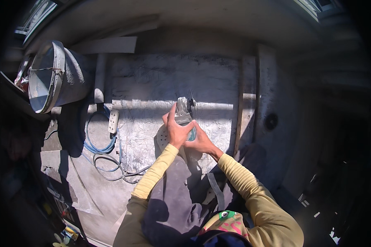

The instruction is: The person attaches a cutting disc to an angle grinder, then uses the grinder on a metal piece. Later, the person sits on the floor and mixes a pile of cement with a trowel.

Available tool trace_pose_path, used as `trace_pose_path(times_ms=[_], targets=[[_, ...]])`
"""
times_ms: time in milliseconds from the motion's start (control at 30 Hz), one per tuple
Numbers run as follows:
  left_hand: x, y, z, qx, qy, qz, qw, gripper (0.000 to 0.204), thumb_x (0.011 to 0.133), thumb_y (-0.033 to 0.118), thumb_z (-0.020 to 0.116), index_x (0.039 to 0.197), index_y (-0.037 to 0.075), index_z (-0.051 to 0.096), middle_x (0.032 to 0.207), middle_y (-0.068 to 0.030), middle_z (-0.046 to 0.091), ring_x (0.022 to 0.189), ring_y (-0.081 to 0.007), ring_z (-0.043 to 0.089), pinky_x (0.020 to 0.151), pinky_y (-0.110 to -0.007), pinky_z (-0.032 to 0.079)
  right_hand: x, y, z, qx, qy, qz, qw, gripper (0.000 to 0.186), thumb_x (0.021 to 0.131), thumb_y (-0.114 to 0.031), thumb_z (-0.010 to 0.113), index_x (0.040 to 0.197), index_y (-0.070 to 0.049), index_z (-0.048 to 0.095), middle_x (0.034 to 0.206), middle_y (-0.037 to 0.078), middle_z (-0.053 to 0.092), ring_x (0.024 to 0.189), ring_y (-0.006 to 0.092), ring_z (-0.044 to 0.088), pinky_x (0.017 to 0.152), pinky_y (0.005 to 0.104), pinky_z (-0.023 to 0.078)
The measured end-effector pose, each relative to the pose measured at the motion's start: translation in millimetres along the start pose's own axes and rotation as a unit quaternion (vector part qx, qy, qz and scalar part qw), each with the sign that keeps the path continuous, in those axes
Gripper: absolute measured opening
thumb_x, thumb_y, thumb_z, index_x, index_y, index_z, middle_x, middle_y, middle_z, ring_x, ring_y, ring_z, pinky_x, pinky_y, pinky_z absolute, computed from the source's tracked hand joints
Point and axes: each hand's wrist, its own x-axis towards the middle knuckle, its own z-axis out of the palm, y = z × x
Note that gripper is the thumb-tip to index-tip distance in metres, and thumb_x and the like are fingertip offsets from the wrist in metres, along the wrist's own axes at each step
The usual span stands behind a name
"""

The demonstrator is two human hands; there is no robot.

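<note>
An angle grinder [183, 110] with a grey metal head and a teal body is held in front of me, over a scratched, whitish board. Its thin disc [193, 99] stands edge-on at the right of the head. My left hand [176, 131] wraps round the grinder from the left, close behind the head. From the right, my right hand [202, 140] grips the teal body further back. Both hands are closed on the tool. The perforated toe of a light shoe [162, 138] shows just left of my left hand.
A power strip [113, 121] and coiled blue cable [98, 147] lie at the left. Beyond them, a large whitish bucket [72, 78] rests on its side. A wooden strip [246, 109] borders the board's right, with a dark round disc [271, 122] past it.
</note>
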Motion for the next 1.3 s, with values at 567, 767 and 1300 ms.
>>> trace_pose_path(times_ms=[567, 767, 1300], targets=[[2.5, -4.6, 1.7, -0.01, -0.005, 0.002, 1.0, 0.097, 0.068, 0.017, 0.092, 0.154, 0.01, 0.046, 0.132, -0.0176, 0.049, 0.126, -0.0329, 0.048, 0.11, -0.042, 0.043, 1.0, -0.7, 2.1, -0.012, 0.026, -0.006, 1.0, 0.108, 0.068, -0.034, 0.089, 0.152, 0.002, 0.033, 0.132, 0.03, 0.063, 0.124, 0.0416, 0.063, 0.106, 0.0441, 0.05], [2.2, -3.5, 1.1, -0.007, -0.009, 0.004, 1.0, 0.097, 0.068, 0.018, 0.092, 0.154, 0.009, 0.045, 0.132, -0.018, 0.048, 0.127, -0.0328, 0.048, 0.111, -0.042, 0.043, 0.3, -2.0, 1.0, -0.024, 0.02, 0.0, 1.0, 0.11, 0.068, -0.035, 0.09, 0.153, 0.002, 0.031, 0.133, 0.031, 0.061, 0.126, 0.0421, 0.062, 0.107, 0.0441, 0.049], [3.1, -3.2, -0.1, 0.001, -0.013, -0.001, 1.0, 0.098, 0.068, 0.019, 0.092, 0.154, 0.011, 0.045, 0.133, -0.0176, 0.046, 0.127, -0.0325, 0.048, 0.11, -0.042, 0.044, 1.7, -0.6, 2.0, -0.024, 0.015, -0.011, 1.0, 0.114, 0.07, -0.036, 0.09, 0.156, 0.003, 0.026, 0.14, 0.033, 0.056, 0.133, 0.0427, 0.057, 0.112, 0.0438, 0.046]])
